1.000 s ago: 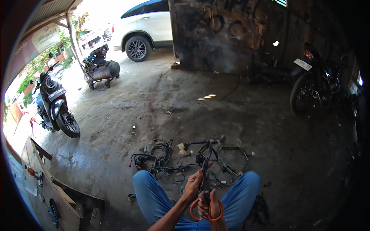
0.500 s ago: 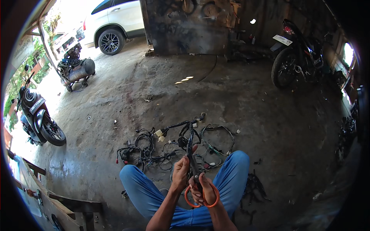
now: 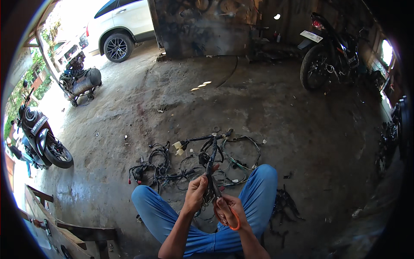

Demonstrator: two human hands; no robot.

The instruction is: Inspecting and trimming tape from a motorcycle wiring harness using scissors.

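Over concrete floor, left hand clenches wiring, right hand scissors.

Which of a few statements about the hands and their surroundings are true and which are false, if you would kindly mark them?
1. The right hand holds orange-handled scissors. True.
2. The left hand is empty. False: it grips a black wiring harness.
3. The white car stands at the upper right. False: it is at the upper left.
4. A wheeled tank stands on the left. True.
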